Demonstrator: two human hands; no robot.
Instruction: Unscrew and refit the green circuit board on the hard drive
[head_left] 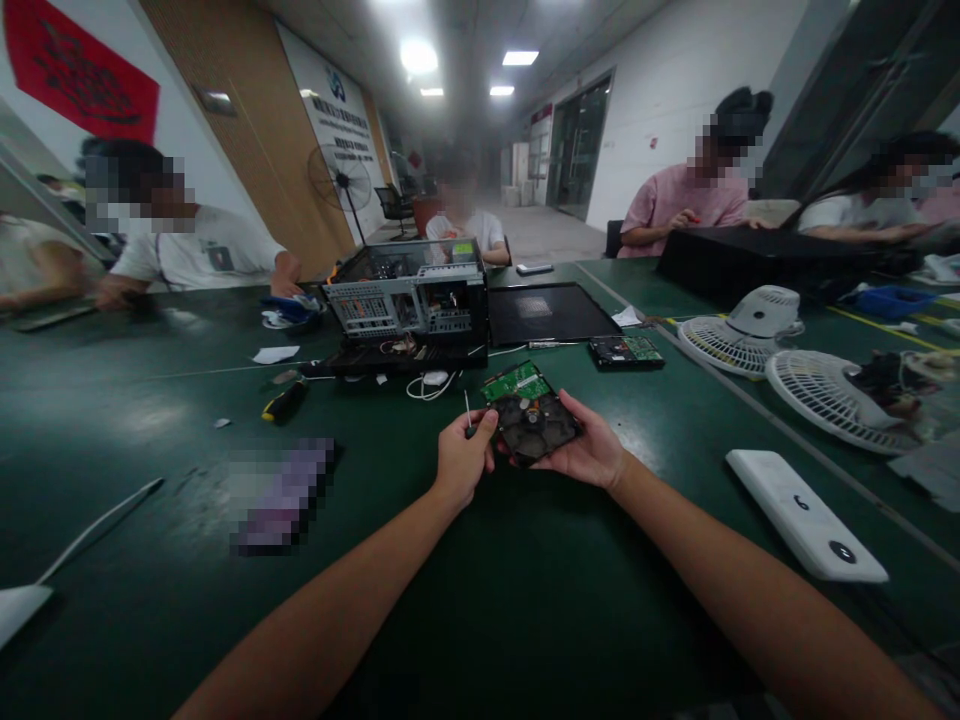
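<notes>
A hard drive (534, 420) with a green circuit board at its upper end is held above the green table (420, 640). My right hand (589, 445) grips it from the right and beneath. My left hand (466, 452) is closed round a small screwdriver (467, 408), its thin shaft pointing up, and touches the drive's left side. Beyond the hands stands an open computer case (412, 305) with its metal frame showing. A second hard drive (627, 351) lies on the table behind and to the right.
A black panel (553, 312) lies beside the case. White fan grilles (832, 400) and a white power bank (804, 515) are at right. At left lie a purple pixelated object (289, 497) and a yellow-black tool (283, 401). Several people sit around the table.
</notes>
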